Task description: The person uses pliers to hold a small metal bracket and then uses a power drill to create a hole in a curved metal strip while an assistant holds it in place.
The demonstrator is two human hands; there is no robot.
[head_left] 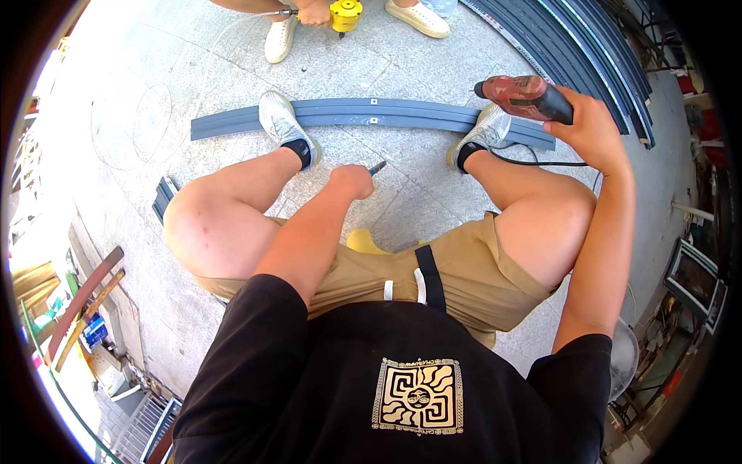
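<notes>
My left hand (353, 181) is closed around a slim dark tool (377, 168) with a bluish part; only its end shows beyond my fist, so its exact kind is unclear. In my right hand (589, 130) is a corded power drill (519, 96), red with a black rear, held up and pointing left. A long grey-blue metal profile (332, 113) lies across the ground in front of me, beneath my two shoes. Two small light square marks or holes show near its middle. Both hands are apart from the profile.
Opposite me, another person's hand (314, 12) grips a yellow power tool (345, 15). Long dark profiles (568, 58) are stacked at the far right. A black cord (541, 163) runs by my right foot. Something yellow (365, 240) shows beneath me. Clutter lines both sides.
</notes>
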